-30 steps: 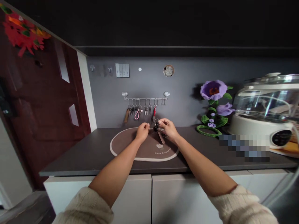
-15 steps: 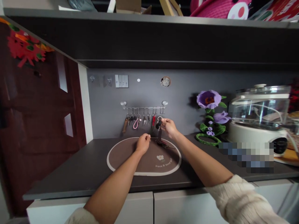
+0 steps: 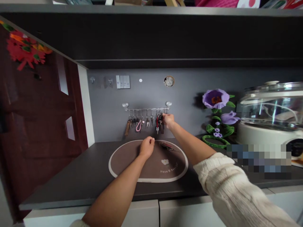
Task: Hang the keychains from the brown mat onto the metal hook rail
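At the right end of a clear hook rail (image 3: 147,109) on the grey wall, my right hand (image 3: 168,120) pinches a bunch of keys (image 3: 162,127) with a dark fob, close to the hooks. Whether its ring sits on a hook is hidden by my fingers. Several key bunches hang along the rail, among them a brown tag (image 3: 127,127), a pink loop strap (image 3: 138,126) and a red key holder (image 3: 157,122). My left hand (image 3: 147,147) is loosely closed above the brown oval mat (image 3: 125,164), with nothing visible in it. More keys (image 3: 167,146) lie on the mat's back right.
A purple flower ornament (image 3: 216,99) and a white appliance with a clear top (image 3: 267,126) stand at the right of the dark counter (image 3: 71,176). Overhead runs a dark shelf (image 3: 151,34). A dark red door (image 3: 40,126) is at the left.
My right hand has raised the key bunch from above the mat up to the rail's right end. My left hand stays closed over the mat. The view has shifted slightly.
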`<state>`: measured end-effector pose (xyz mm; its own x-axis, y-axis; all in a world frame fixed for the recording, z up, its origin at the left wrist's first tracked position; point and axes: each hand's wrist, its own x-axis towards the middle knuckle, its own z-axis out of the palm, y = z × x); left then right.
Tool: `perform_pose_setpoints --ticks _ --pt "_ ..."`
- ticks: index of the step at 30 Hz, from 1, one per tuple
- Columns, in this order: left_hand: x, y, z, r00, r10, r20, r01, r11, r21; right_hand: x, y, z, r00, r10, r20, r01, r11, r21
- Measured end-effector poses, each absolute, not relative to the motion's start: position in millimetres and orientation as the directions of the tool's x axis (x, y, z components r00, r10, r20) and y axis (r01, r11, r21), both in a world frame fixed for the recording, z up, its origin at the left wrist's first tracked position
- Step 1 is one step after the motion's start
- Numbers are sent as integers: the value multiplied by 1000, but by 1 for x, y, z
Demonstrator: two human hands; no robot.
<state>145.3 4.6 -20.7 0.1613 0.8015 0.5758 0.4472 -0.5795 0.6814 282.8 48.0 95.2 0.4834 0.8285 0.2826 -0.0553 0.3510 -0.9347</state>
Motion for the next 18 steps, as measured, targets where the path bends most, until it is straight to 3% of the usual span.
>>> perform_pose_setpoints --ticks 4,9,18 --pt "145 5 -21 164 796 582 446 -586 676 284 64 91 539 788 297 41 328 -944" --pt "145 5 -21 177 788 589 463 -595 657 284 68 83 603 758 247 41 280 -959" --pt "145 4 -21 171 789 590 469 -592 655 291 69 69 527 779 339 55 367 -929"
